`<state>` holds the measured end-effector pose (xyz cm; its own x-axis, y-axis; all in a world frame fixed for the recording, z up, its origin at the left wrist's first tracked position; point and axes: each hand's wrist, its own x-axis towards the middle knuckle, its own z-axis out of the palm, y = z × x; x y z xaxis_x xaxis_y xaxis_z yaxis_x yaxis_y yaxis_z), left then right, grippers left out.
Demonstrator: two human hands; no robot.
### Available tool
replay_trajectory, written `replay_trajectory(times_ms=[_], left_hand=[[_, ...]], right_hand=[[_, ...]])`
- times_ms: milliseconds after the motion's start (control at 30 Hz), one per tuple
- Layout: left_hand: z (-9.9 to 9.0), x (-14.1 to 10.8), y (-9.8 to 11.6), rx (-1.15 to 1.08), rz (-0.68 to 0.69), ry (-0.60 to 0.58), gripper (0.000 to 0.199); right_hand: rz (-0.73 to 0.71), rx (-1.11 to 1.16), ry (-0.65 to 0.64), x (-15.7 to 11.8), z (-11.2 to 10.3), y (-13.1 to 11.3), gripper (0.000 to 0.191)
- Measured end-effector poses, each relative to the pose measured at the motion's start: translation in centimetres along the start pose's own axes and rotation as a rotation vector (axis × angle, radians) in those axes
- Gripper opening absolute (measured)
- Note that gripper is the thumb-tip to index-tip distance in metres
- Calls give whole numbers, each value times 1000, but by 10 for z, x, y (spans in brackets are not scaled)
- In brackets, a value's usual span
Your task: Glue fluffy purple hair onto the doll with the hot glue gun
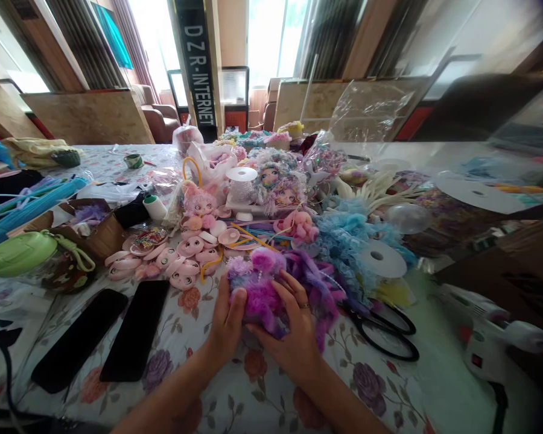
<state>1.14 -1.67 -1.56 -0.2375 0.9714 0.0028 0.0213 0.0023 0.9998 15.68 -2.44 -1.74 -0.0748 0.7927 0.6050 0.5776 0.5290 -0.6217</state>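
Note:
Both of my hands are closed around a fluffy purple and pink doll (260, 292) above the floral tablecloth. My left hand (230, 313) grips its left side, thumb on the front. From the right, my right hand (294, 325) wraps over it, with a ring on one finger. A short string of pale beads shows on the fluff. Right behind and beside the doll lies a bundle of purple fuzzy stems (323, 289). Black-handled scissors (384, 331) rest to the right, their blades hidden under the fluff. Several pink doll faces (192, 244) lie beyond my left hand.
Two black phones (136, 331) lie at left, near a green-lidded jar (22, 253) and a cardboard box (95, 229). Blue fluffy trim (353, 241), a white spool (382, 258) and finished dolls (271, 175) crowd the middle and right. A white glue gun (484, 331) stands far right.

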Motion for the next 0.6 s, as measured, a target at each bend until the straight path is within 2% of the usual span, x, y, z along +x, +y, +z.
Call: replay_trajectory(times_ms=[133,200,267,367,433,533,600], left_hand=[[0,3,-2,32,-56,135,71],[0,7,1,-40,-99,142,65],[-1,11,6,-203,-152,40,61],[-3,13,16,-483,-234,-222,62],[-3,13,22,-510,-249,-320,73],[-3,10,26,-419,-207,-318,94],[-2,10,27,-400,-191,-282,98]], right_hand=[[-11,8,33,0,0,0,66],[6,28,34,1,-2,2,66],[46,44,21,3,-3,4,65],[55,61,-27,6,-8,11,64],[19,76,-66,9,-12,15,63],[-34,102,-119,11,-18,17,61],[-58,117,-155,12,-19,17,62]])
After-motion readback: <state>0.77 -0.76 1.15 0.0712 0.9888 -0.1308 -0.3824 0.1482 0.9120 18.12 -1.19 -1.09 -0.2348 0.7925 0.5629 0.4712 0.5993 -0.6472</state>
